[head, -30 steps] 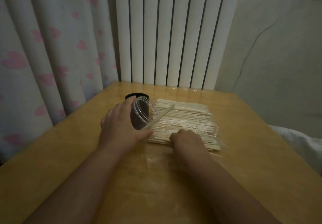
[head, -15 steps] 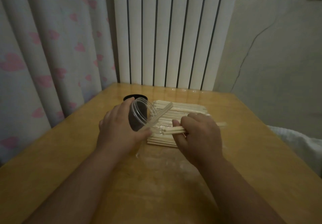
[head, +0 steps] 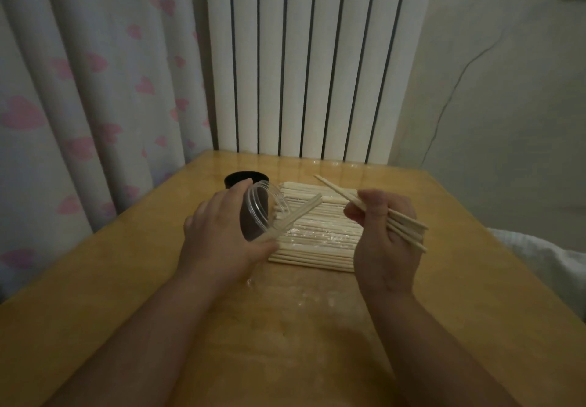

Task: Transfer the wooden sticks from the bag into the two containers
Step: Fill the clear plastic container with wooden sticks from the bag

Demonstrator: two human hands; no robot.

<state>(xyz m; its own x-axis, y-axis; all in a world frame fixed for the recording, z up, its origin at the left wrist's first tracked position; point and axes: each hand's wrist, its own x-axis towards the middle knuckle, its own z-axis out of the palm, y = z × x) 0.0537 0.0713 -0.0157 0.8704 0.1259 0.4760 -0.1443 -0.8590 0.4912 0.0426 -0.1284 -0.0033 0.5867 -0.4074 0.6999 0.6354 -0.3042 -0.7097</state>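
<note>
Sticks (head: 341, 193) sit clamped in the grip of the right hand (head: 383, 241), just right of the clear container (head: 263, 210), their long axis slanting past its mouth. The left hand (head: 218, 241) clasps that tilted container, and the bag (head: 320, 238) lies just right of it on the counter (head: 444, 280).

Left hand (head: 222, 238) and right hand (head: 384, 243) both curled, gripping.

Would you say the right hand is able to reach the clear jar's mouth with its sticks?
Probably yes: the left hand tilts the clear jar with its mouth toward the right hand, and nothing stands between them.
</note>
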